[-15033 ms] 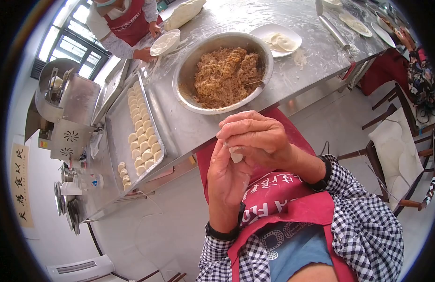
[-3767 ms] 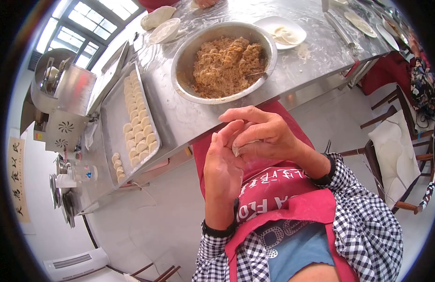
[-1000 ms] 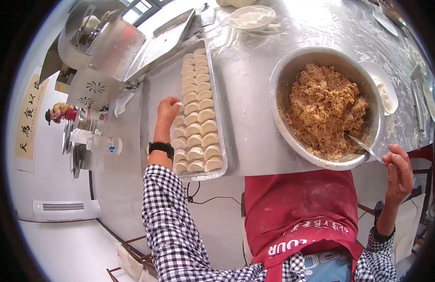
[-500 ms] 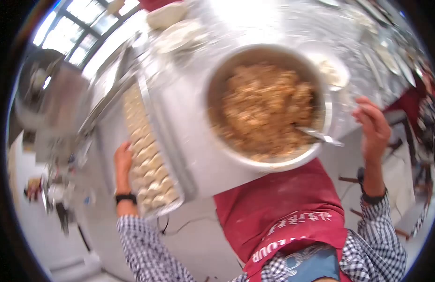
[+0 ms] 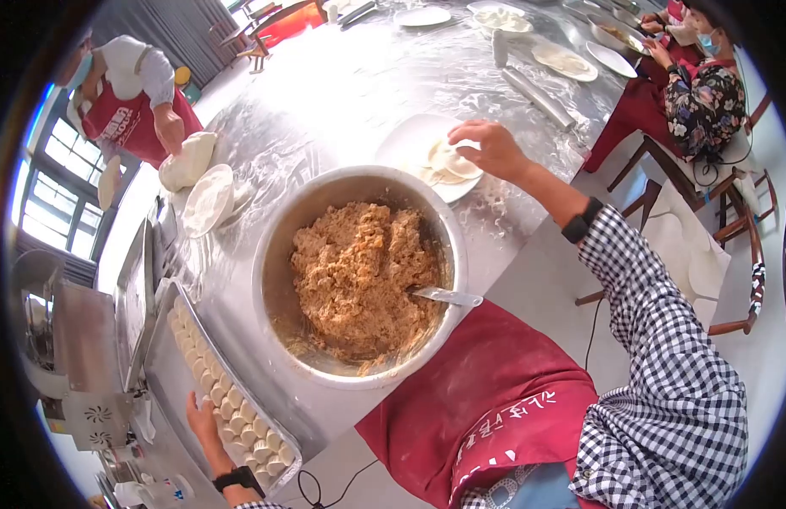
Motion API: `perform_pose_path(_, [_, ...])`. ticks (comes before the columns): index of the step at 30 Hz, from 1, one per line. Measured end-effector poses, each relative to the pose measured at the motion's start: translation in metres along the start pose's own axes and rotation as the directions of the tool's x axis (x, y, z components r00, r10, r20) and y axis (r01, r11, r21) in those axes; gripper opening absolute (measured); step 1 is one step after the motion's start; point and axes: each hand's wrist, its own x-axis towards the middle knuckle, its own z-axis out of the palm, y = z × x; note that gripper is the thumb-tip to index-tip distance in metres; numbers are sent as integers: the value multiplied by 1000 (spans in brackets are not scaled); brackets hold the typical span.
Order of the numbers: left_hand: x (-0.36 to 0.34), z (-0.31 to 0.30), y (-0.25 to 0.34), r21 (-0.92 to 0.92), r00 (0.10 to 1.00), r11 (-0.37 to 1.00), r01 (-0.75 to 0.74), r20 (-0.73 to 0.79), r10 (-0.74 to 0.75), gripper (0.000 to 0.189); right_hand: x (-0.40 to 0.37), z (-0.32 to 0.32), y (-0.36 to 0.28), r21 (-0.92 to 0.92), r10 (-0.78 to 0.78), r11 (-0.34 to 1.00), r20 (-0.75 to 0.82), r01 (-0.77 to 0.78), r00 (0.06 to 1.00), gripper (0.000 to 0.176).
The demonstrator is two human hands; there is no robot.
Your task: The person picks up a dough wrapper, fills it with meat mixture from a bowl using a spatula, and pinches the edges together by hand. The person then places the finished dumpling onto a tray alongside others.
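My right hand reaches over a white plate, thumb and fingers pinching the edge of a round dumpling wrapper. More wrappers lie under it on the plate. My left hand rests over the metal tray, beside rows of shaped dumplings, its fingers a little apart and nothing seen in them. Between my hands stands a large steel bowl of brown minced filling. The handle of a spoon leans on the bowl's right rim; its other end is buried in the filling.
A floury metal table bears a rolling pin and further plates. At the left, a co-worker reaches to a dough lump beside a pale floury mound. Another person sits at the right near wooden chairs.
My right hand has moved from beside the bowl to the plate of wrappers. My left hand stays at the tray. The view has shifted, bringing the co-workers into sight.
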Motion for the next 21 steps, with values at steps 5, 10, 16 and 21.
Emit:
perform_pose_path(5, [-28,-32,38,-288,993,952,105,-19,-116,47,17,18,6,-164,61,986,190,-30,980,15])
perform_pose_path(10, [-89,-59,121,-531,987,838,126,-17,-160,41,23,17,12,-161,73,987,276,-29,958,17])
perform_pose_path(16, [-152,-61,198,-695,998,716,67,50,-45,34,29,16,17,-227,183,968,353,-106,918,15])
perform_pose_path(21, [-183,-56,222,-757,995,652,54,94,27,30,27,13,14,-205,242,962,345,-179,907,16])
